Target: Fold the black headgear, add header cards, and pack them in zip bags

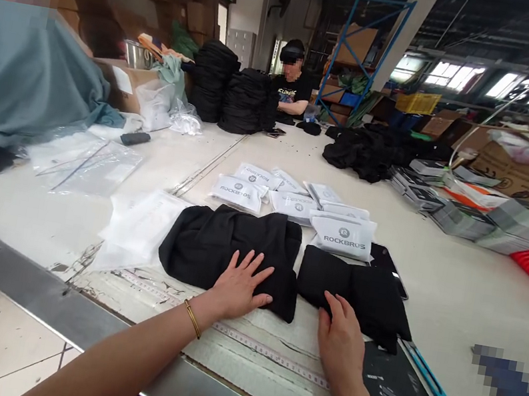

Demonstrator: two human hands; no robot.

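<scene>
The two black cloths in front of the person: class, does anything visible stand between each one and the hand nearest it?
Nothing visible does. The left hand lies spread directly on the larger cloth; the right hand's fingers touch the smaller one. The white packets lie beyond both.

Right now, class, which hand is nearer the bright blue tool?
Right: the right hand touches the smaller black cloth, left of the bright blue tool; the left hand lies farther left, on the larger black cloth.

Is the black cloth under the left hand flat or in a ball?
Flat: the black cloth lies low and wide, slightly wrinkled, with the left hand resting on it.
</scene>
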